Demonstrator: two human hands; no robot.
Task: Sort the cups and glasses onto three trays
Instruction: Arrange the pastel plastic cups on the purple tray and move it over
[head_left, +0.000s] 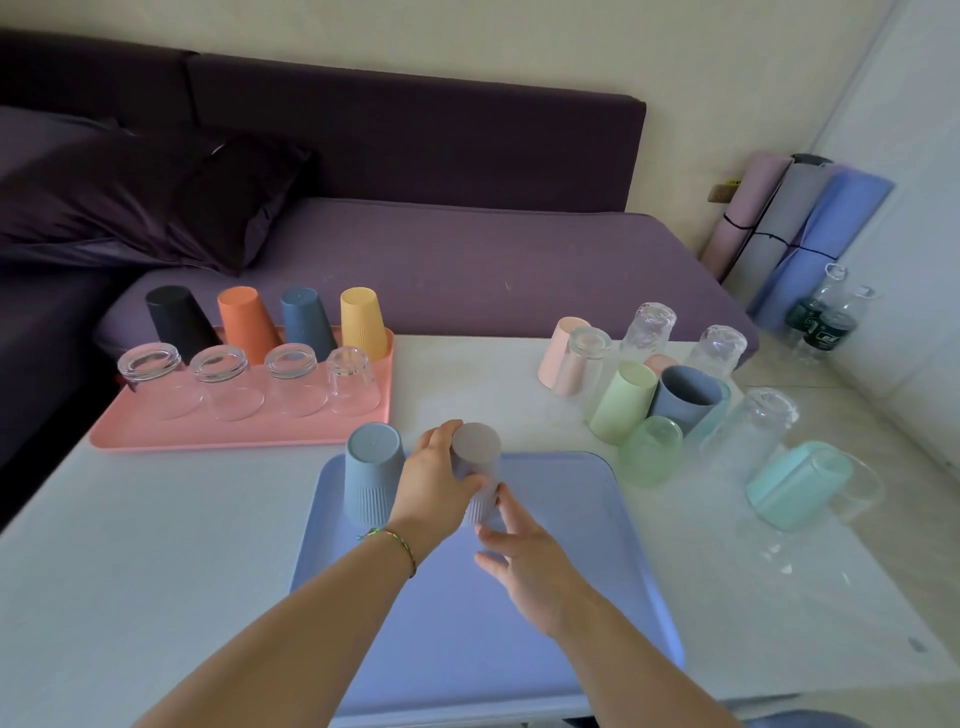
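A blue tray (545, 613) lies in front of me. A light blue cup (371, 470) stands upside down at its far left corner. Beside that one, my left hand (434, 483) grips an upside-down grey cup (478, 467). My right hand (524, 566) hovers just below that cup, fingers apart, empty. A pink tray (234, 428) at the left holds several coloured cups in a back row and several clear glasses in front, all upside down. Loose pastel cups and clear glasses cluster at the right, among them a green cup (623, 402) and a teal cup (795, 483).
The white table (156, 545) stands against a purple sofa (441, 260) with a dark cushion. Rolled mats (795, 228) and water bottles (821, 317) stand on the floor at the far right.
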